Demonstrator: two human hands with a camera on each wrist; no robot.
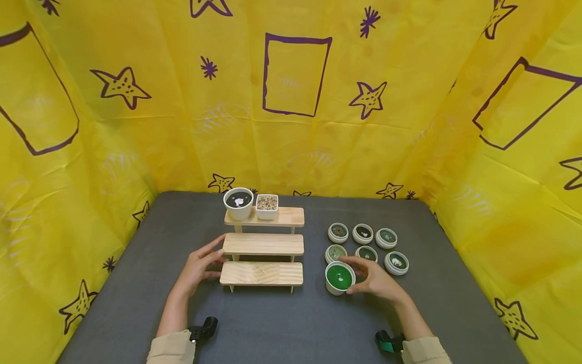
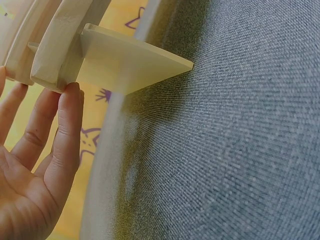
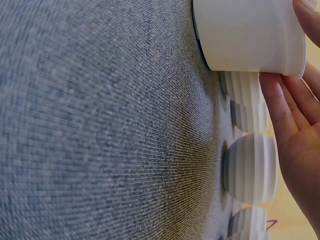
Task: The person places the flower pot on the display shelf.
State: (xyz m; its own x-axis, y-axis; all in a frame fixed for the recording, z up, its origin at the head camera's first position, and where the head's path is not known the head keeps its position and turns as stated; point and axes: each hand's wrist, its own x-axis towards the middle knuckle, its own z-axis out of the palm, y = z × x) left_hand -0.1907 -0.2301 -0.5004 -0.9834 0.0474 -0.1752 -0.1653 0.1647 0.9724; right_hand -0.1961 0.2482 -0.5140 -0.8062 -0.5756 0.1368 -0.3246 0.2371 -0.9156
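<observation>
A three-tier wooden display stand (image 1: 263, 244) stands left of centre on the table. My left hand (image 1: 196, 270) is at its left side; in the left wrist view the fingertips (image 2: 70, 95) touch the ends of the boards. On the top tier are a white cup with dark contents (image 1: 238, 202) and a square white dish of speckled bits (image 1: 267, 206). To the stand's right, my right hand (image 1: 375, 279) holds a white cup with green contents (image 1: 338, 279) between thumb and fingers, upright. Whether its base touches the table I cannot tell.
Several small ribbed white jars with green or dark contents (image 1: 362, 233) stand in two rows just behind my right hand. Dark grey cloth (image 1: 282, 323) covers the table. Yellow patterned curtains (image 1: 295, 141) close off the back and both sides.
</observation>
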